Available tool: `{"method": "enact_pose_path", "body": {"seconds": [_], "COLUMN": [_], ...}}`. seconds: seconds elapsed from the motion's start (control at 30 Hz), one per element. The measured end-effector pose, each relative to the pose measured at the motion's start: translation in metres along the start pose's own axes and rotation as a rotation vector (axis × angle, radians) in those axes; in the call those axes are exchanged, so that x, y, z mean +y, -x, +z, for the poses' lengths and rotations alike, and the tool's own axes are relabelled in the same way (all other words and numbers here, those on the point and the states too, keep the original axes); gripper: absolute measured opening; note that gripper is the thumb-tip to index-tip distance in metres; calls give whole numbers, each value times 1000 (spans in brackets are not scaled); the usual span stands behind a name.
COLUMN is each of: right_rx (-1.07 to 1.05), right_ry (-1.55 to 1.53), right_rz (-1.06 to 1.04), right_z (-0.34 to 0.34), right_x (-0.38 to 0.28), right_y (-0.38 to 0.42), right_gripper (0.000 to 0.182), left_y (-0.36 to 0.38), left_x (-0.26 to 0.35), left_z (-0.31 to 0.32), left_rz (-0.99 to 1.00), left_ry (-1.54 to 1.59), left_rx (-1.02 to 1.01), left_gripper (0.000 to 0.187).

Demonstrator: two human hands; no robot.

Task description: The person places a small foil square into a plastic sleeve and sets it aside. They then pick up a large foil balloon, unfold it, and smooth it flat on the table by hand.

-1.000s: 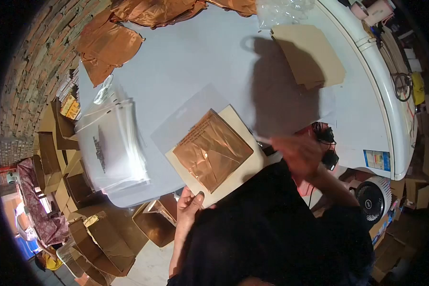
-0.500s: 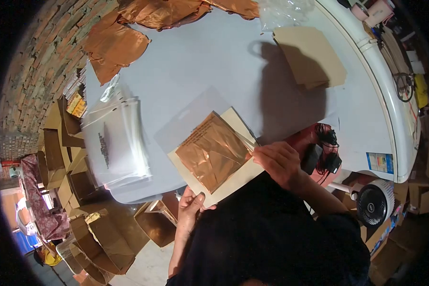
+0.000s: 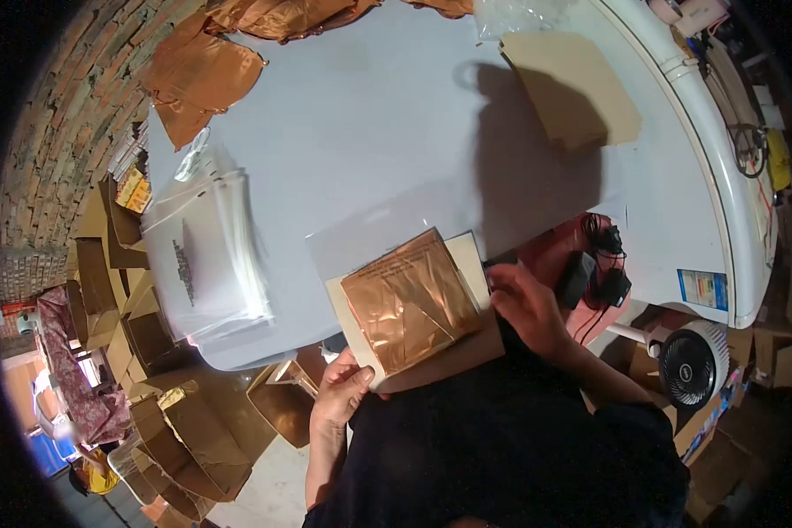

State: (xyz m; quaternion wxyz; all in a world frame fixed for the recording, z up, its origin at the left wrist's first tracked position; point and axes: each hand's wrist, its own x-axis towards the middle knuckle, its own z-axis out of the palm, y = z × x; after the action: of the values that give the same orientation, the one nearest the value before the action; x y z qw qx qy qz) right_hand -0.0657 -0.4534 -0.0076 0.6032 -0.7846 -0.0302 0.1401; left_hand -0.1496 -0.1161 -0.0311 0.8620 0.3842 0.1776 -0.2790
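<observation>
A flat copper-coloured foil piece (image 3: 409, 308) lies over a cream card (image 3: 354, 330), and both appear to be inside a clear plastic bag (image 3: 370, 220) with small print near the foil's upper edge. My left hand (image 3: 341, 387) pinches the lower left corner of the card and bag, thumb on top. Beside the right edge of the card is my right hand (image 3: 532, 308), its fingers bent and drawn together. What those fingertips hold, if anything, cannot be made out.
To the left lies a stack of clear bags (image 3: 211, 255). Crumpled copper foil (image 3: 207, 75) covers the far left edge of the white table (image 3: 370, 114). Cream cards (image 3: 572, 88) are stacked at the far right. Black adapters (image 3: 603, 282) with cables and a fan (image 3: 686, 370) sit right.
The foil, card and bag have turned slightly clockwise and shifted right in view. My right hand has moved from pinching the upper right edge to just beside it.
</observation>
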Motion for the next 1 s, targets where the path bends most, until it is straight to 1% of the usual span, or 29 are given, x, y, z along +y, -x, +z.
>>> {"method": "enact_pose_path", "body": {"seconds": [0.03, 0.07, 0.13, 0.17, 0.2, 0.23, 0.27, 0.3, 0.37, 0.4, 0.47, 0.57, 0.6, 0.7, 0.73, 0.8, 0.83, 0.87, 0.9, 0.97, 1.0], "right_rx": [-76, -162, -269, -323, -290, -265, -240, -213, -242, -257, -253, -233, -230, -249, -277, -326, -350, -373, -395, -420, -433], "right_ry": [-135, -371, -314, -284, -332, -320, -308, -294, -242, -217, -191, -116, -86, -94, -111, -141, -188, -234, -280, -263, -256], "right_rz": [99, 183, 328, 397, 309, 274, 240, 205, 256, 281, 305, 308, 297, 353, 325, 272, 298, 323, 351, 393, 415], "right_z": [2, 8, 4, 4, 10, 13, 15, 16, 9, 6, 7, 8, 9, 8, 8, 8, 7, 4, 2, -1, -2], "right_x": [4, 10, -8, -15, -14, -10, -6, -6, -15, -19, -17, -13, -12, -7, -3, 1, 0, -3, -6, -15, -17], "right_y": [7, 11, 16, 16, 18, 17, 16, 15, 13, 12, 13, 14, 13, 14, 15, 16, 17, 17, 17, 16, 15], "right_gripper": [41, 42, 40, 39, 35, 31, 27, 24, 25, 26, 22, 21, 21, 17, 22, 33, 37, 42, 48, 54, 57], "left_y": [3, 6, 7, 7, 7, 5, 1, -2, -4, -5, -4, 9, 10, 13, 12, 7, 6, 11, 13, 18, 15], "left_x": [-3, -5, -5, -3, 0, 4, 5, 7, 9, 11, 14, 6, 9, 1, -2, 10, 15, 12, 12, 12, 13], "left_z": [-2, -4, -7, -9, -11, -9, -2, 1, 5, 8, 14, -11, 1, -13, -15, 11, 19, 5, -1, -8, -9], "left_rz": [-14, -27, -19, 1, 25, 49, 133, 145, 167, 154, 128, 34, 16, 7, 40, 108, 142, 103, 90, 59, 95], "left_ry": [-26, -55, -42, 3, 48, 93, 84, 40, -48, -62, -89, -90, -128, -83, -50, -124, -160, -163, -214, -316, -290], "left_rx": [69, 137, 193, 185, 178, 169, 185, 201, 236, 232, 224, 153, 220, 234, 198, 175, 160, 69, 40, -17, -125], "left_gripper": [57, 59, 60, 60, 59, 58, 55, 58, 64, 62, 57, 41, 41, 44, 50, 54, 55, 57, 57, 59, 56]}}
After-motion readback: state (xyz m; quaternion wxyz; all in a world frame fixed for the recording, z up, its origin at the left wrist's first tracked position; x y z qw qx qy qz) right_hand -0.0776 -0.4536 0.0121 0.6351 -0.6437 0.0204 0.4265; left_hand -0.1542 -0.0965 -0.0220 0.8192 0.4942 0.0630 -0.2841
